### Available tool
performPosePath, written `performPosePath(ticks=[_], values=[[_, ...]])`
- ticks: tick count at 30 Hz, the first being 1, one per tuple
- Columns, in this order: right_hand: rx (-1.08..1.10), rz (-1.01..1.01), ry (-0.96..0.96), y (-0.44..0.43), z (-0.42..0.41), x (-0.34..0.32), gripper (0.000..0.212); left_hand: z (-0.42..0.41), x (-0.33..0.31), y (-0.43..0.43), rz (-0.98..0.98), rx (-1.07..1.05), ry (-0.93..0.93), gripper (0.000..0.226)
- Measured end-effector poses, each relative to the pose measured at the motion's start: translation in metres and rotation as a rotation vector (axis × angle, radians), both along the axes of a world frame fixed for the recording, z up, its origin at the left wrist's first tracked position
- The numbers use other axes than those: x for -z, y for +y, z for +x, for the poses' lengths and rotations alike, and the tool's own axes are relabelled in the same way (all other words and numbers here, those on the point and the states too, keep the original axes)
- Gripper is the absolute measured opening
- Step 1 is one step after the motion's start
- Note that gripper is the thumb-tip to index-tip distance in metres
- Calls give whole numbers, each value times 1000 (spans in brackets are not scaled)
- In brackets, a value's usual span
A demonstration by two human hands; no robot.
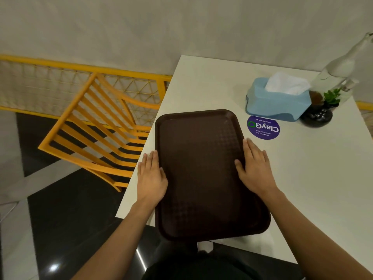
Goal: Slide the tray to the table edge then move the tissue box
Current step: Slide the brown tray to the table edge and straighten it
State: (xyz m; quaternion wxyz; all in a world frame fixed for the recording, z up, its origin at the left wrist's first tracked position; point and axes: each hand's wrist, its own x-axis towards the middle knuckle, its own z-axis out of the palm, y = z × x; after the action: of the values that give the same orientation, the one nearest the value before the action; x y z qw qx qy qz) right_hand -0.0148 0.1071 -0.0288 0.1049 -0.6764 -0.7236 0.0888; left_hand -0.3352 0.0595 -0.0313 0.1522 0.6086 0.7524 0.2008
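Head view looks down on a white table [302, 178] with a dark brown tray [201, 168] lying flat on it, long side running away from the person. Its near end sticks out past the table's near edge. Both hands are spread flat, fingers extended — not closed around anything. The left hand [151, 176] lies along the tray's left rim, palm partly on the table, thumb on the rim. The right hand [255, 168] rests on the right rim, thumb reaching onto the tray's textured inside.

Beyond the tray's far right corner, a round purple sticker [263, 127] is stuck to the table, just beside the tray. Behind the sticker stands the light blue tissue box [278, 100], a white tissue poking up from its top — apart from the tray and from both hands. Right of the box sit a small dark pot with a green plant [323, 110] and a clear glass bottle [339, 71], close together near the table's far right corner.

A yellow slatted chair [96, 130] stands off the table's left side, in front of a yellow railing [60, 65].
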Motion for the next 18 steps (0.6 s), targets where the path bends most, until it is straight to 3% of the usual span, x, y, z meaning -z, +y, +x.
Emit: performPosePath(ticks=[8,13,18], values=[[259,26,-3,-11,-27,5,50,-25,0,41,62,87,41,50],[352,4,28,-10,-46,3,50,-44,-1,73,97,155,72,48],[388,-19,223,6,-53,-2,48,-55,-3,98,109,175,60,47]])
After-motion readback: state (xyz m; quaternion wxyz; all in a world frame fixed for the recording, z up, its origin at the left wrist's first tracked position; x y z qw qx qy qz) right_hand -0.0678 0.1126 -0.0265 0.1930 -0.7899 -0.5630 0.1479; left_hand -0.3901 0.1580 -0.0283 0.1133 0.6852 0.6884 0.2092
